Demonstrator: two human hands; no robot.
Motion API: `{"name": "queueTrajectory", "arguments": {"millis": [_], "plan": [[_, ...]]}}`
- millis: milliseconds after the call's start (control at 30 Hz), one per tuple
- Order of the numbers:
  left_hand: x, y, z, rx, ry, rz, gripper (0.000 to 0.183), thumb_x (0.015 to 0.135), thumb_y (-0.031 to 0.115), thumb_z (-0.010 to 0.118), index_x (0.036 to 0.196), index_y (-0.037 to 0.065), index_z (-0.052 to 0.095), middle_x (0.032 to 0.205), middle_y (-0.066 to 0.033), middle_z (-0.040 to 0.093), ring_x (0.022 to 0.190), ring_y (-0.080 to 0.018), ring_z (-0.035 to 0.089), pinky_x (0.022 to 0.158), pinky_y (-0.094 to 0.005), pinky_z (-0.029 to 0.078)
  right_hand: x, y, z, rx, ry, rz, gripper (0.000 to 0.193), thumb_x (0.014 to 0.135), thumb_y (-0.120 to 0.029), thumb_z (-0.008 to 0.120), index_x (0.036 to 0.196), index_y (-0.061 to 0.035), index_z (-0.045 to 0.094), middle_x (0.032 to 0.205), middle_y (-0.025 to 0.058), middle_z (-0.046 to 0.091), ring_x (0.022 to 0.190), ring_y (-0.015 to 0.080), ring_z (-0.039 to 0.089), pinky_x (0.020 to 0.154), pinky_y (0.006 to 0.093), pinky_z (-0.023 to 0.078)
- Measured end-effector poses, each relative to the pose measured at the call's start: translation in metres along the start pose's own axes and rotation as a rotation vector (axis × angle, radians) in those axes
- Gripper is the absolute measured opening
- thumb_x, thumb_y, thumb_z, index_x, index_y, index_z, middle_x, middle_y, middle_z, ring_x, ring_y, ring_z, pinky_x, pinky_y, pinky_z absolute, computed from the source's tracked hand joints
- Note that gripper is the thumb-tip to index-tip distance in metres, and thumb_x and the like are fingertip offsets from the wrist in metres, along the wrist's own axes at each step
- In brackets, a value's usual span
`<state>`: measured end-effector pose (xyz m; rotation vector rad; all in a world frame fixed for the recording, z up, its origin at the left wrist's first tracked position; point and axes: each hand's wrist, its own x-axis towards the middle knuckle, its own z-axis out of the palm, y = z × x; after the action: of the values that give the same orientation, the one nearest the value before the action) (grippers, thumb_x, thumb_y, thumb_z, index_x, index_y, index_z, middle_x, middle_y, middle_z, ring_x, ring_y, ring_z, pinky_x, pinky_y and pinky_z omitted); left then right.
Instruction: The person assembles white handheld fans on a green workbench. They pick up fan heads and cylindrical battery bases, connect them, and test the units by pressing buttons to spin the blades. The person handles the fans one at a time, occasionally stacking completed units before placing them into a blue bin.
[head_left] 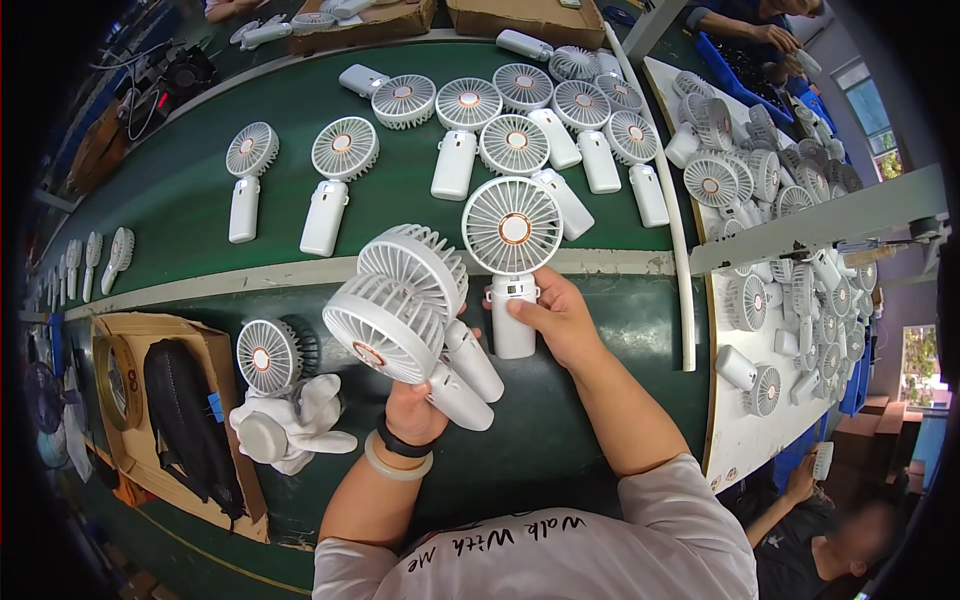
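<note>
We log the left hand [410, 410] curled around two white fans [385, 325], heads together; right hand [562, 315] closed on a third fan [513, 262] (front facing us).

Both forearms [635, 415] angle inward; the left hand [408, 410], partly hidden, curls in a grip, while the right hand [564, 320], farther forward, clasps with thumb [530, 314] extended.

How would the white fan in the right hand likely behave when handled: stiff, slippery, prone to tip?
The white fan probably stays stiff, since its head and handle look like hard plastic. The smooth, rounded handle may slip in a loose grip. The head, wider than the handle, might make it tip if stood up.
</note>
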<state>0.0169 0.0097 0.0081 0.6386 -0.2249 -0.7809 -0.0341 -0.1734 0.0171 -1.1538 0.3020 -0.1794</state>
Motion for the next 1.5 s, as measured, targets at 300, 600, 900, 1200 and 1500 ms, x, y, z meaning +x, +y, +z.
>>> {"name": "queueTrajectory", "arguments": {"millis": [300, 600, 900, 1200, 1500], "plan": [[0.003, -0.001, -0.003, 0.047, -0.059, 0.034, 0.096, 0.064, 0.034, 0.071, 0.141, 0.01, 0.019, 0.142, -0.0153, 0.028, 0.132, -0.034, 0.026, 0.103, -0.0533, 0.031, -0.002, 0.008, 0.0, 0.025, -0.044, -0.038, 0.042, 0.083, 0.001, 0.054, 0.124, -0.0017, 0.044, 0.115, 0.0101, 0.056, 0.103, 0.0175, 0.057, 0.089, 0.0324, 0.045], [-0.015, -0.004, -0.001, 0.443, -0.11, 0.027, 0.08, 0.071, 0.032, 0.068, 0.135, 0.002, 0.03, 0.135, -0.0126, 0.037, 0.123, -0.0308, 0.039, 0.105, -0.0412, 0.029, -0.037, 0.023, 0.016, -0.263, -0.288, -0.272, 0.088, 0.073, -0.027, 0.072, 0.139, -0.0016, 0.019, 0.136, 0.0163, 0.031, 0.126, 0.0245, 0.032, 0.104, 0.0387, 0.026], [0.07, 0.017, 0.073, 1.145, -0.08, -0.034, 0.039, 0.085, 0.034, 0.056, 0.104, 0.0, 0.056, 0.105, -0.0204, 0.055, 0.098, -0.0317, 0.053, 0.082, -0.0394, 0.041, -0.127, -0.032, -0.024, 0.633, -0.139, -0.254, 0.098, 0.059, -0.044, 0.075, 0.136, -0.0059, 0.029, 0.129, 0.0166, 0.042, 0.117, 0.0295, 0.046, 0.097, 0.0453, 0.041], [0.2, -0.019, 0.002, 2.337, 0.411, 0.436, 0.054, 0.079, 0.029, 0.063, 0.119, -0.002, 0.044, 0.099, -0.0176, 0.057, 0.091, -0.0342, 0.055, 0.076, -0.0455, 0.047, -0.159, -0.048, -0.051, 1.001, -0.531, -0.359, 0.103, 0.065, -0.055, 0.071, 0.142, -0.0128, 0.018, 0.139, 0.0214, 0.027, 0.124, 0.0382, 0.037, 0.097, 0.0537, 0.038], [0.035, -0.005, 0.049, -0.165, -0.184, -0.249, 0.04, 0.09, 0.031, 0.038, 0.121, 0.007, 0.041, 0.108, -0.0121, 0.05, 0.077, -0.02, 0.048, 0.06, -0.0323, 0.045, -0.221, -0.105, -0.108, 0.646, 0.69, -0.451, 0.062, 0.08, -0.05, 0.058, 0.124, -0.0102, 0.042, 0.122, 0.0156, 0.047, 0.113, 0.0381, 0.046, 0.089, 0.06, 0.039]]}}
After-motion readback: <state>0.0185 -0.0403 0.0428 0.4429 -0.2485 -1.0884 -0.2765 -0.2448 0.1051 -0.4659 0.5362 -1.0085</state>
